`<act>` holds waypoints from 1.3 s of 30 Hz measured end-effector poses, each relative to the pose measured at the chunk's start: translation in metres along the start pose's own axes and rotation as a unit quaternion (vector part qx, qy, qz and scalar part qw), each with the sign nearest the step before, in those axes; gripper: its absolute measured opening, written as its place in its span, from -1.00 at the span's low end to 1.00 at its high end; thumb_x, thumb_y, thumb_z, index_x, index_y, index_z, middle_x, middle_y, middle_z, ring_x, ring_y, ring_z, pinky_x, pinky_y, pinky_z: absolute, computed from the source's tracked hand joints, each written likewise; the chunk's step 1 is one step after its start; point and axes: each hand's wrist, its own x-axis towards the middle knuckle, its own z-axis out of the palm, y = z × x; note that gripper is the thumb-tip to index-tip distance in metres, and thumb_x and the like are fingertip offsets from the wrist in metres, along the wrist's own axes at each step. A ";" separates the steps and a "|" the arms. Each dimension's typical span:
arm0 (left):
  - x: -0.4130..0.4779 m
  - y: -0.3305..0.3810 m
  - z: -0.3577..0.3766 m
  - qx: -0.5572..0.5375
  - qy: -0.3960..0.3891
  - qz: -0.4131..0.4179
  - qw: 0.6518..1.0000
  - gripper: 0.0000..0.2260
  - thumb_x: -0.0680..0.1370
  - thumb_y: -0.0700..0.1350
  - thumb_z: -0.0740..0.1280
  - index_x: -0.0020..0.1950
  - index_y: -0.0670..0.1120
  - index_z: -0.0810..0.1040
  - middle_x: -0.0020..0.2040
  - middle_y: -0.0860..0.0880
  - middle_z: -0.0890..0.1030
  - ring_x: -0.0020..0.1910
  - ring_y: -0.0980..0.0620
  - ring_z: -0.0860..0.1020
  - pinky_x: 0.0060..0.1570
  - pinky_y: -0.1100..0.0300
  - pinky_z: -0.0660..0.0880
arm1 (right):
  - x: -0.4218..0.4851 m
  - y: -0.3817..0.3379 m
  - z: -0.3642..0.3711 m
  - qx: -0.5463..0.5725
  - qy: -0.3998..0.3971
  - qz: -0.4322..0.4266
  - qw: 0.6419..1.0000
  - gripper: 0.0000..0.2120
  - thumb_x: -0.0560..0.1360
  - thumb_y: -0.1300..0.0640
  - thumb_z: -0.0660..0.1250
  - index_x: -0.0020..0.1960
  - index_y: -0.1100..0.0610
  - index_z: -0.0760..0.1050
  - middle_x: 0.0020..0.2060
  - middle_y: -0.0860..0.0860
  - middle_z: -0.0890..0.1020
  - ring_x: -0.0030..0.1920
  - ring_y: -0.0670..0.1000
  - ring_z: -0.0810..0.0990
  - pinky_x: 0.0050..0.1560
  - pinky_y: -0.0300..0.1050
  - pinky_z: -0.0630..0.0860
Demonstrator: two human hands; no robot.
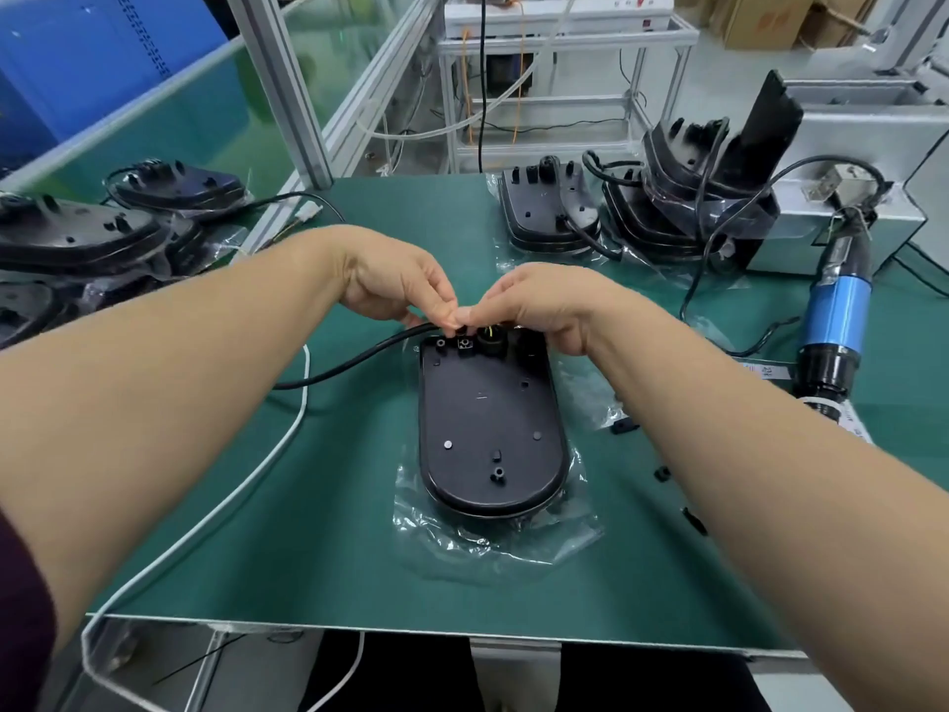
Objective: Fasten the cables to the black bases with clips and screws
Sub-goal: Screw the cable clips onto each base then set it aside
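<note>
Stretching forward from a dark sleeve [20, 608] at lower left, both bare forearms crossing the green worktop [308, 557]. Pinching the black cable [359, 358] in the left grip [395, 285], fingers curled tight, at the far edge of the black base [488, 429]. Closing the right grip [544, 305] on the same cable end, thumb tips touching. Working over that base, lying flat on a clear plastic bag [493, 542] at mid-worktop. Seeing small black clips [624, 426] lying loose beside the right forearm, a blue screwdriver [834, 310] resting at the right edge, stacked bases [554, 213] sitting farther back, a white cord [246, 485] trailing off the near edge.
</note>
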 end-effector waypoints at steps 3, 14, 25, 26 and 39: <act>-0.004 -0.007 0.009 -0.047 0.006 0.045 0.998 -0.94 0.37 -0.24 0.35 -0.23 -0.15 0.62 -0.31 0.03 0.60 -0.21 0.12 0.51 0.05 0.23 0.33 | 0.004 -0.005 -0.002 0.057 -0.039 -0.003 0.998 -0.76 0.39 0.08 0.58 -0.24 0.10 0.52 -0.33 -0.03 0.50 -0.26 -0.09 0.39 -0.19 -0.17 0.25; -0.016 -0.009 0.011 -0.080 0.081 0.037 0.993 -0.84 0.59 -0.34 0.22 -0.06 -0.27 0.59 -0.19 -0.06 0.66 -0.12 0.03 0.55 0.12 0.16 0.38 | 0.010 -0.020 -0.007 0.055 -0.089 0.008 0.994 -0.72 0.44 0.34 0.45 -0.33 0.09 0.44 -0.55 -0.11 0.52 -0.57 -0.19 0.45 -0.49 -0.42 0.37; -0.023 -0.048 0.052 -0.118 0.240 0.100 0.958 -0.83 0.43 -0.34 0.44 -0.03 -0.15 0.61 -0.17 -0.03 0.61 -0.20 0.05 0.53 -0.10 0.21 0.45 | 0.011 -0.019 0.002 0.056 -0.073 0.044 0.995 -0.76 0.44 0.34 0.43 -0.26 0.11 0.43 -0.25 0.03 0.44 -0.11 0.00 0.38 -0.04 -0.14 0.36; -0.023 -0.049 0.053 -0.121 0.242 0.103 0.957 -0.83 0.43 -0.35 0.44 -0.02 -0.16 0.61 -0.18 -0.02 0.61 -0.22 0.06 0.53 -0.10 0.22 0.46 | 0.011 -0.020 0.003 0.059 -0.071 0.046 0.995 -0.74 0.45 0.35 0.42 -0.26 0.11 0.41 -0.26 0.03 0.43 -0.15 -0.01 0.37 -0.03 -0.14 0.34; -0.025 -0.047 0.055 -0.131 0.252 0.085 0.955 -0.83 0.43 -0.31 0.45 -0.06 -0.08 0.64 -0.13 -0.02 0.62 -0.12 0.06 0.57 -0.06 0.18 0.53 | 0.012 -0.032 0.002 -0.020 -0.069 0.062 0.995 -0.68 0.47 0.29 0.44 -0.34 0.07 0.38 -0.39 -0.02 0.38 -0.35 -0.06 0.31 -0.16 -0.18 0.27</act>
